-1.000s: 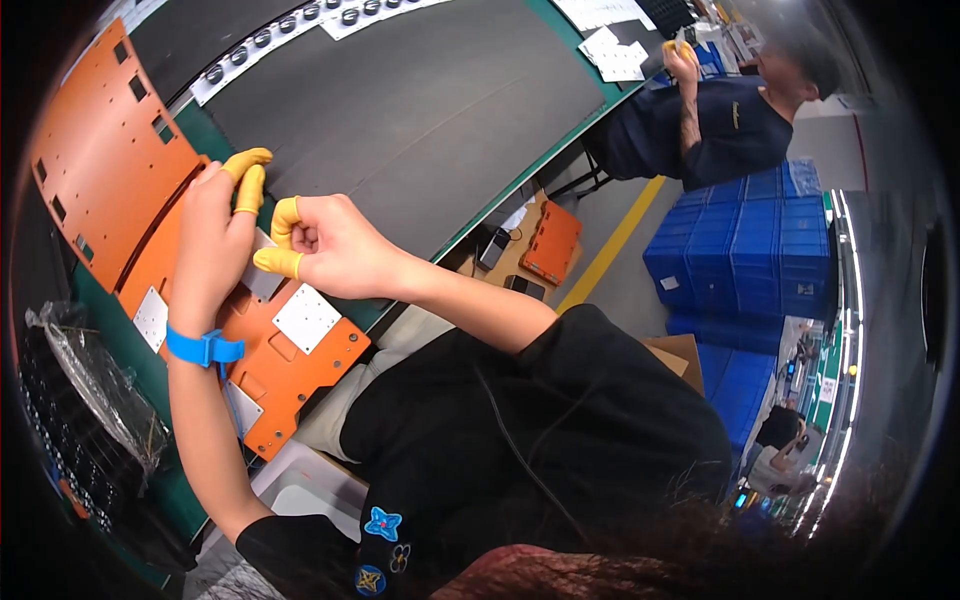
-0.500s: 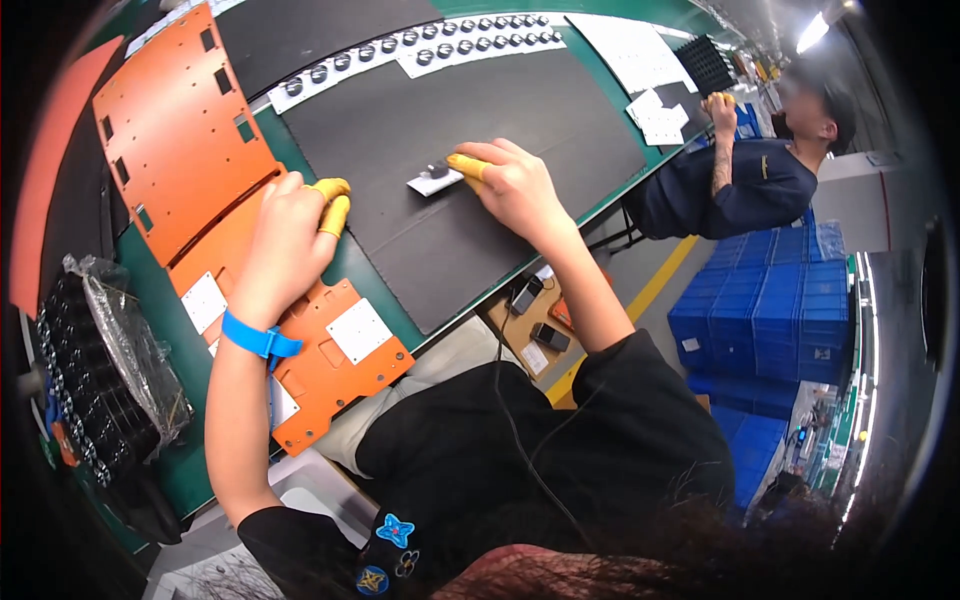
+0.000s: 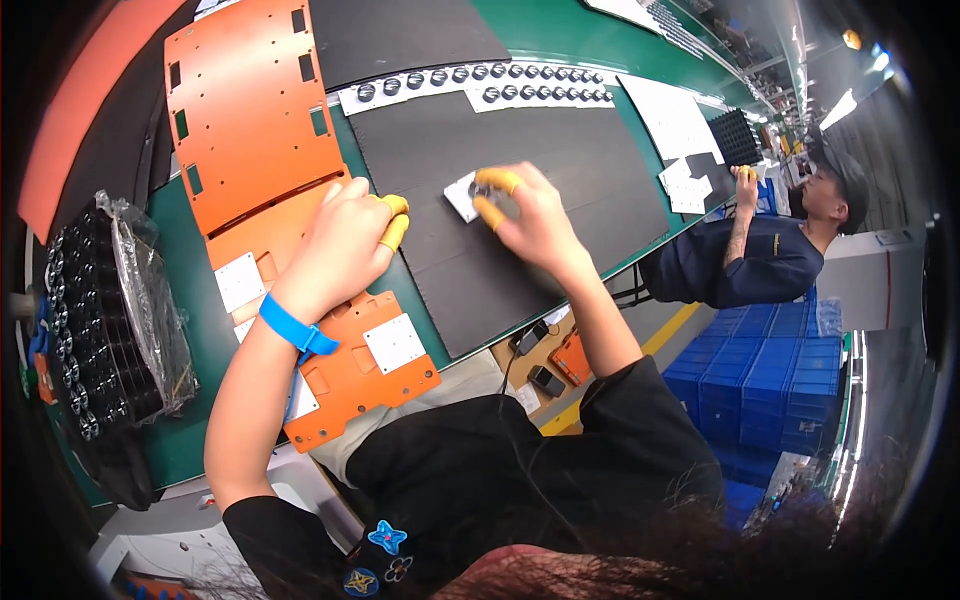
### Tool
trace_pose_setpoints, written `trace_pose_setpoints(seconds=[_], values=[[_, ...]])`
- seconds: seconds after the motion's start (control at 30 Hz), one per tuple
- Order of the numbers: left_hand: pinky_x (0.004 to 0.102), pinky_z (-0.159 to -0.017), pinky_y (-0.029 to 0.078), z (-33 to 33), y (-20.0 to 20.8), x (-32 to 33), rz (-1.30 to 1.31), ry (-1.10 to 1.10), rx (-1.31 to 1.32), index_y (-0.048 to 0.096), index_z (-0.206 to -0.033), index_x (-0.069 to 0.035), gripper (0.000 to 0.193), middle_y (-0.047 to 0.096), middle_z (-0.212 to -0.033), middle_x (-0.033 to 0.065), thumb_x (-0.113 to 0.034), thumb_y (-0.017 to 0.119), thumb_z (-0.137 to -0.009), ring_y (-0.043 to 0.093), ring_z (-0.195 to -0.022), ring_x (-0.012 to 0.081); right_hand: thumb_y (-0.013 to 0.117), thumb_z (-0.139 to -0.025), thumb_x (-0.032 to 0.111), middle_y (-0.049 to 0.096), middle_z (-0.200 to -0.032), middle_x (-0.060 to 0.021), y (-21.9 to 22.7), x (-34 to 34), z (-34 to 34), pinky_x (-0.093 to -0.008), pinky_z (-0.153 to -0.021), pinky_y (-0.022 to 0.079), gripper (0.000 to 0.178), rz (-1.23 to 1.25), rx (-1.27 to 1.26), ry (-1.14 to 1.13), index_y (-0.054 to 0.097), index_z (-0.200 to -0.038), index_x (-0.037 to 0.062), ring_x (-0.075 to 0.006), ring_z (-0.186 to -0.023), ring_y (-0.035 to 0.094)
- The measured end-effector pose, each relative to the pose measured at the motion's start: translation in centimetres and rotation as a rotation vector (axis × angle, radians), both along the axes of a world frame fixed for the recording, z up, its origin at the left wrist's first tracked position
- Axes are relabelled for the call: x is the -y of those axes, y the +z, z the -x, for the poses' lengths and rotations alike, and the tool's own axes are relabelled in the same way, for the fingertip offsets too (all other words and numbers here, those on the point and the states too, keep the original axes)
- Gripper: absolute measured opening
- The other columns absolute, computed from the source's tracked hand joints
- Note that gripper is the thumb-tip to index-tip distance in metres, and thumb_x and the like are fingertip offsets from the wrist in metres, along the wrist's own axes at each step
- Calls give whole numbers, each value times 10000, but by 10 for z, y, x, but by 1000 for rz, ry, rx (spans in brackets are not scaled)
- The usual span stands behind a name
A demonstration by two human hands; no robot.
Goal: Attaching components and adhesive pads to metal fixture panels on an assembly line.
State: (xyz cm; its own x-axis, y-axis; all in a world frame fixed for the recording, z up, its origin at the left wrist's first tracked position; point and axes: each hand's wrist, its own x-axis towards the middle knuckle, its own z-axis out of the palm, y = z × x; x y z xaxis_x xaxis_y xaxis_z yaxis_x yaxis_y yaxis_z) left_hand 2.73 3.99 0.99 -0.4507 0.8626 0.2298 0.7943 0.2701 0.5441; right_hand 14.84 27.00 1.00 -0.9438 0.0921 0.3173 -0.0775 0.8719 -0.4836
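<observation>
My right hand [image 3: 535,220], with yellow finger cots on thumb and finger, closes around a small black round part [image 3: 482,190] on a white square plate [image 3: 460,198]. The plate is over the dark grey mat [image 3: 560,150]; the fingers partly cover the black part and are slightly blurred. My left hand [image 3: 345,240] is closed, thumb and finger in yellow cots curled together above an orange panel [image 3: 375,310]; whatever they hold, if anything, is hidden. White square plates [image 3: 394,344] lie in the recesses of this panel. A blue strap is on my left wrist.
Two rows of white plates with black round parts [image 3: 430,80] line the mat's far edge. A larger orange panel [image 3: 245,110] lies far left. Black trays in clear plastic [image 3: 130,310] stand at left. A co-worker [image 3: 760,250] is at right, above blue crates [image 3: 760,370].
The whole view has shifted as my head turned. The white plate is now turned differently, and my right fingers have spread around its black part. My left fingers stay curled.
</observation>
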Motion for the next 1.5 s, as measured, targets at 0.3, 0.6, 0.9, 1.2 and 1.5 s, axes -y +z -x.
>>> trace_pose_setpoints(seconds=[0.3, 0.6, 0.9, 1.2, 1.5], values=[[405, -816, 419, -4, 1, -2, -22, 12, -5, 680, -909, -3, 152, 588, -703, 127, -128, 600, -880, 506, -823, 273, 758, -776, 137, 672, -975, -109, -11, -53, 101, -388, -825, 488, 368, -287, -190, -135, 649, -1110, 29, -291, -925, 587], [389, -762, 403, -4, 13, -3, 36, 24, -33, 702, -959, 11, 178, 602, -686, 118, -115, 626, -858, 500, -812, 258, 735, -788, 134, 685, -993, -59, -34, -66, 114, -371, -846, 472, 398, -277, -228, -163, 623, -1157, 38, -265, -918, 567], [377, -731, 385, -6, 15, -4, 73, 28, -27, 719, -974, 8, 188, 551, -629, 108, -106, 639, -848, 481, -785, 243, 740, -780, 163, 659, -906, -91, -34, -68, 113, -388, -834, 465, 377, -217, -285, -171, 651, -1120, 28, -268, -926, 563], [371, -719, 376, -6, 14, -4, 84, 35, -43, 719, -971, -5, 180, 562, -640, 101, -109, 642, -847, 477, -776, 235, 723, -797, 126, 657, -1021, -69, -38, -67, 113, -384, -884, 463, 326, -263, -289, -139, 661, -1107, 47, -268, -980, 556], [371, -715, 386, -4, 15, -3, 64, 24, -38, 718, -998, -17, 186, 542, -640, 104, -82, 645, -840, 464, -762, 253, 718, -794, 98, 631, -1081, -84, -34, -62, 114, -383, -904, 456, 356, -253, -281, -149, 639, -1137, 47, -273, -1010, 552]])
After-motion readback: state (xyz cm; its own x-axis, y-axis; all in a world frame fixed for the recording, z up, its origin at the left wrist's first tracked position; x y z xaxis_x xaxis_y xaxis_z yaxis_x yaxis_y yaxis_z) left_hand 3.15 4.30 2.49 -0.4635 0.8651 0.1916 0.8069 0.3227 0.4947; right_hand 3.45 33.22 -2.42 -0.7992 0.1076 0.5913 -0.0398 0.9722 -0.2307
